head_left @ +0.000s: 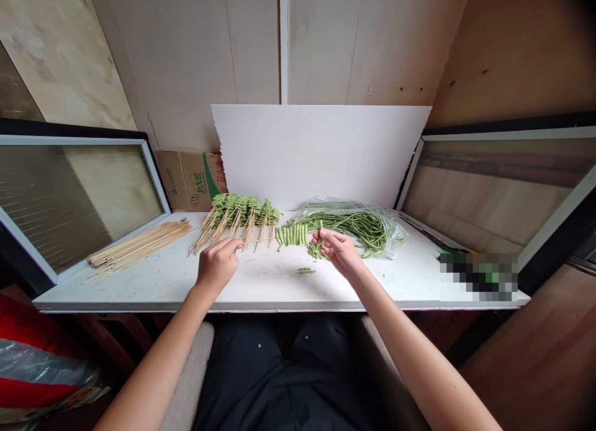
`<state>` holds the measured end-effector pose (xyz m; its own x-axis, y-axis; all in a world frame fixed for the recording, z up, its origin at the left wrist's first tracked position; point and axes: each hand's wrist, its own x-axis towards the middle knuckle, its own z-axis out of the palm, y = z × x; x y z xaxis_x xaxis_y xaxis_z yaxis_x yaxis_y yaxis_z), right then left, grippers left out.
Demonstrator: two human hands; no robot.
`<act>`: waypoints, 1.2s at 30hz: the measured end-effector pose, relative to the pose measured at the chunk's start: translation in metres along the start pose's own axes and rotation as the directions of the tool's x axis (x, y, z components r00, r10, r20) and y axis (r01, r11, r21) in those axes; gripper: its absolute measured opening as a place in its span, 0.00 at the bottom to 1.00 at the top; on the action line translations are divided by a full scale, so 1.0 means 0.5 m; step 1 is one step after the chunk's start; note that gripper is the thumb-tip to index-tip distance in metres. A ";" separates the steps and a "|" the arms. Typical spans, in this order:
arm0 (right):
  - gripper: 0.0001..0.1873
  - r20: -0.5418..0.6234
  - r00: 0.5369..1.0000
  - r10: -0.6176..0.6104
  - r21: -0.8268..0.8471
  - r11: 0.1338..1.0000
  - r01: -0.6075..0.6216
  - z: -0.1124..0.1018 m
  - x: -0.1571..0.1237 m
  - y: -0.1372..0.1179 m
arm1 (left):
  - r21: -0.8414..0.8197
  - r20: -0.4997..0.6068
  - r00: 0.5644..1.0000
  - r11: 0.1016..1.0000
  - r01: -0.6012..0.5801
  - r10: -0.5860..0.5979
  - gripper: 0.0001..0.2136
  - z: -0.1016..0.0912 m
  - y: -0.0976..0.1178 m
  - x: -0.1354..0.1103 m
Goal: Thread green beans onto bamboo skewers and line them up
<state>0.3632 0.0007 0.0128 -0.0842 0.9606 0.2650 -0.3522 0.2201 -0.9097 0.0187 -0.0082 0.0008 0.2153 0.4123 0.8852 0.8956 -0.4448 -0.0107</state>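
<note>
My left hand [218,260] is closed round the bare end of a bamboo skewer [257,240], held level above the table. Several cut green bean pieces [291,235] are threaded side by side on its right part. Between thumb and fingers, my right hand [339,249] pinches one upright green bean piece [321,230], just right of the threaded row. Below the hands, a small pile of cut bean pieces [315,251] and a few loose pieces [306,271] lie on the white table [274,289].
Finished-looking bean skewers [242,210] are stacked at the back left, beside bare bamboo skewers [139,241]. Long green beans [363,227] lie in a clear plastic bag [395,232] behind my right hand. A cardboard box [186,179] and a white board [321,154] stand behind.
</note>
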 end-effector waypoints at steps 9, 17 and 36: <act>0.19 -0.036 0.999 -0.038 -0.105 0.994 0.034 0.003 -0.003 -0.003 | 0.009 -0.011 0.999 0.999 -0.044 0.044 0.20 -0.004 -0.001 0.001; 0.20 -0.069 0.998 -0.006 -0.109 0.994 -0.002 0.029 -0.015 -0.022 | -0.046 -0.019 1.000 0.999 -0.013 0.012 0.17 -0.009 -0.026 0.002; 0.16 -0.267 0.961 -0.071 -0.142 0.989 0.034 0.049 -0.014 0.018 | 0.009 -0.055 0.996 0.997 -0.074 0.075 0.21 -0.010 -0.018 0.003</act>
<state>0.3378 -0.0082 0.0104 0.1930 0.9529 0.2338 -0.2189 0.2741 -0.9365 0.0089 -0.0076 0.0045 0.2598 0.3332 0.9064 0.8804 -0.4673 -0.0806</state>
